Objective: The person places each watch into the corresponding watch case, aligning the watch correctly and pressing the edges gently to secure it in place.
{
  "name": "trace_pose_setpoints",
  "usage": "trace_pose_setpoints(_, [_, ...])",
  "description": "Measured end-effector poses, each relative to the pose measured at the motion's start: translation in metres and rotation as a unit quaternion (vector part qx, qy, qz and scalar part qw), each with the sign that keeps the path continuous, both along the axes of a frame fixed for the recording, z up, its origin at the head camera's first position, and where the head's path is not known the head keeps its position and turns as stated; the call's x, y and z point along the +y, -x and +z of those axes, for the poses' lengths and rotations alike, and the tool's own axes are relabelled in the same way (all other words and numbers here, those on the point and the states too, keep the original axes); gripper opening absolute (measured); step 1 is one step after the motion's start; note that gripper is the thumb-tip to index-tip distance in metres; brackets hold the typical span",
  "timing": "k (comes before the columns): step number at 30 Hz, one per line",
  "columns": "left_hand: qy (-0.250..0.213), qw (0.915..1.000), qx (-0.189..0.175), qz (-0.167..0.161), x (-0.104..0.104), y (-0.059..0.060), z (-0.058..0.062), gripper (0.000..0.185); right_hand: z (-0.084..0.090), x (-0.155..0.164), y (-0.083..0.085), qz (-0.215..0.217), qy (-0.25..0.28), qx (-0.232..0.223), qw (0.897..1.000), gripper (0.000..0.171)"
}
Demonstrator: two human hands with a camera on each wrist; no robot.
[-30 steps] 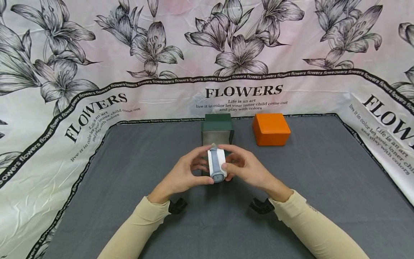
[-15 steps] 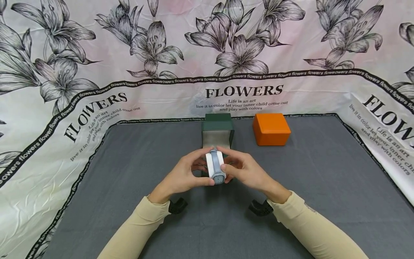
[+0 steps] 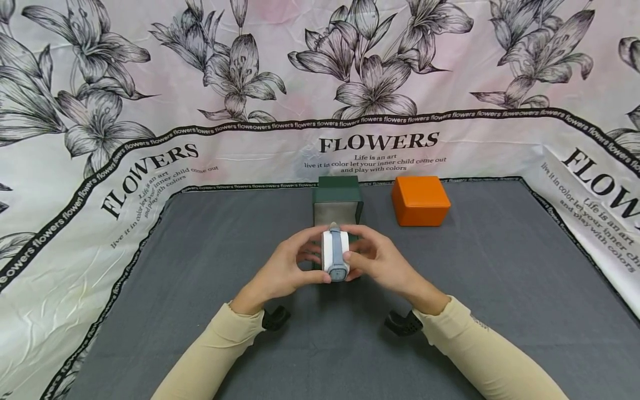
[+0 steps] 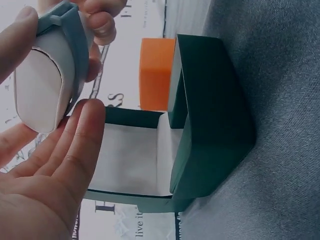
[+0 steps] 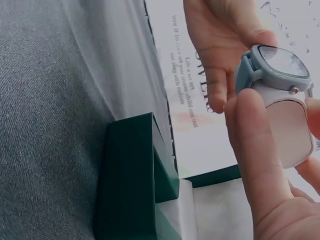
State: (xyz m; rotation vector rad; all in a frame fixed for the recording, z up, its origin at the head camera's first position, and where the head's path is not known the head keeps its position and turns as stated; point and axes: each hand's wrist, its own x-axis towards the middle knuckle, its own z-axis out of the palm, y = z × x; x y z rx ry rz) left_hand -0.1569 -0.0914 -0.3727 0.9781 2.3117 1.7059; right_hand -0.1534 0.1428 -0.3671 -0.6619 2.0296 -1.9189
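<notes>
A light blue wristwatch [image 3: 338, 271] is strapped round a white watch pillow [image 3: 327, 250], held up between both hands in front of the open green box. My left hand [image 3: 282, 270] grips it from the left, thumb at the watch case and fingers behind the pillow. From the other side my right hand [image 3: 382, 264] holds it, thumb on the strap's edge. In the right wrist view the watch face [image 5: 284, 61] and its crown show. The green box [image 4: 215, 100] stands with its lid raised and a pale lining inside; the hands hide its lower part in the head view.
An orange box [image 3: 421, 201], closed, stands right of the green box near the back of the grey tablecloth [image 3: 225, 233]. A white cloth backdrop [image 3: 270, 150] with flower prints rises behind and along the sides. Black wrist cameras [image 3: 403, 322] sit under both wrists.
The watch on its pillow dipped slightly toward the person, then came back up and tilted a little. Both hands keep their hold; the boxes have not moved.
</notes>
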Motion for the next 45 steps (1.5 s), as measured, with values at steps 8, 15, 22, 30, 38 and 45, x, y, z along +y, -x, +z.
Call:
trace_pose_setpoints(8, [0.02,0.9998,0.007,-0.006,-0.001,0.002,-0.003,0.083,-0.002,0.002,0.002,0.002,0.001,-0.015,1.0,0.054])
trace_pose_setpoints(15, [0.05,0.9985,0.02,0.008,-0.003,0.004,-0.004,0.083,-0.004,0.003,0.004,0.007,-0.005,-0.028,1.0,0.055])
trace_pose_setpoints(22, [0.075,0.996,0.046,0.015,0.0,0.001,-0.005,0.092,-0.007,0.004,0.005,0.005,-0.003,-0.038,0.999,0.055])
trace_pose_setpoints(30, [0.128,0.9841,0.115,0.045,0.013,-0.009,-0.006,0.098,-0.007,0.0,0.002,0.014,-0.017,-0.039,0.999,0.056])
trace_pose_setpoints(38, [0.089,0.9913,0.078,0.057,0.015,-0.009,-0.007,0.088,-0.007,-0.001,-0.001,0.015,-0.015,-0.017,1.0,0.055])
trace_pose_setpoints(45, [0.057,0.9941,0.053,0.076,0.018,-0.012,-0.007,0.085,-0.005,-0.002,-0.003,0.006,-0.008,-0.003,1.0,0.054])
